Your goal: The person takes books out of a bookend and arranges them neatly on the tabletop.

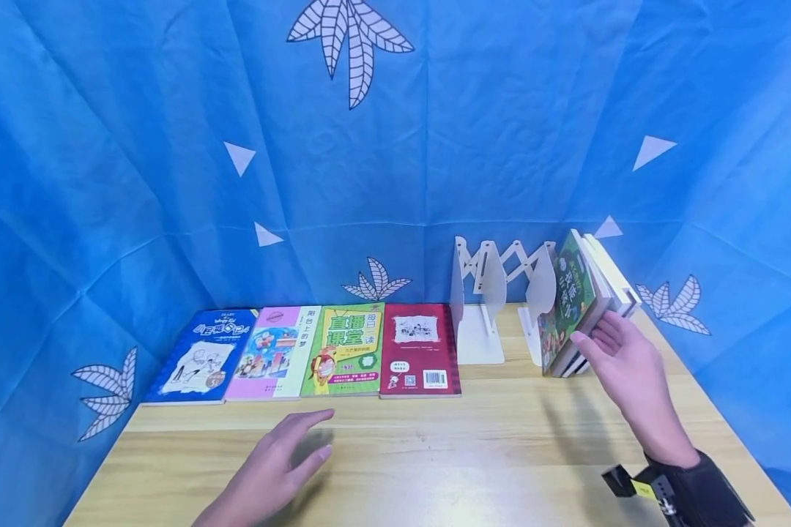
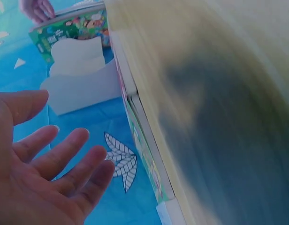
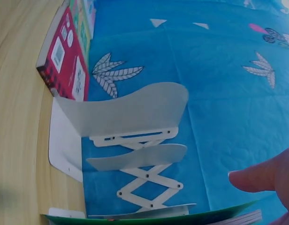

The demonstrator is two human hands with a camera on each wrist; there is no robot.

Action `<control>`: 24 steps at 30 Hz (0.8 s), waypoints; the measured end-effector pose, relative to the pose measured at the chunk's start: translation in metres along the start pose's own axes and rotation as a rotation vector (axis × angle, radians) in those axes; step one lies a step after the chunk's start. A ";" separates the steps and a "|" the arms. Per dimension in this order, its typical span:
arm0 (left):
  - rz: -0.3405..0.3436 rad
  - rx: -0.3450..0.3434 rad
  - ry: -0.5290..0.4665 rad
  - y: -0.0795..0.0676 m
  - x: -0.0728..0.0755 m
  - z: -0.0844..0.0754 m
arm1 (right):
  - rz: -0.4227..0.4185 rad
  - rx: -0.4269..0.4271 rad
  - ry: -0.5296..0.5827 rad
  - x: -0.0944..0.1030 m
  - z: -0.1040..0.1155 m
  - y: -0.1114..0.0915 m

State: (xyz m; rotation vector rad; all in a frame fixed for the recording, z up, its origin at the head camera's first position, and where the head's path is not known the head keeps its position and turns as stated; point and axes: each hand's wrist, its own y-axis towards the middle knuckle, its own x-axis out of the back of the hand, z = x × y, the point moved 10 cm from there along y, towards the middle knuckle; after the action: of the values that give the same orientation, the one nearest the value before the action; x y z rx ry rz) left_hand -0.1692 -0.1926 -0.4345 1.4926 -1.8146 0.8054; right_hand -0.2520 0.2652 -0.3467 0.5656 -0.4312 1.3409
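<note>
At the right, my right hand [image 1: 622,362] is at the near edges of several upright books. Its fingers curl against those edges and its thumb is on the cover side of the front one, a green picture book [image 1: 570,300]. In the right wrist view the thumb [image 3: 257,180] shows above that book's green edge [image 3: 158,219]. Just left of the books stands a white expandable bookend [image 1: 494,293] with a folding lattice. My left hand [image 1: 273,465] hovers over the front left of the table, fingers loosely spread and holding nothing.
Along the back of the wooden table [image 1: 474,454] lie a blue book [image 1: 204,359], a pink book [image 1: 273,355], a yellow-green book [image 1: 343,351] and a red book [image 1: 418,351], side by side. A blue cloth [image 1: 369,161] hangs behind and around the table.
</note>
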 end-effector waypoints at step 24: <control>0.158 -0.107 0.021 -0.013 -0.019 -0.027 | -0.223 0.147 -0.249 -0.026 -0.001 0.046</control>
State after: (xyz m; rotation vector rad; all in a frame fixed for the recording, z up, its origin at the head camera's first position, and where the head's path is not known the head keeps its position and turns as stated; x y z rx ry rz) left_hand -0.1514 -0.1623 -0.4326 1.2805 -1.9468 0.7828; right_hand -0.3017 0.2511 -0.3568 0.8826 -0.4595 1.0976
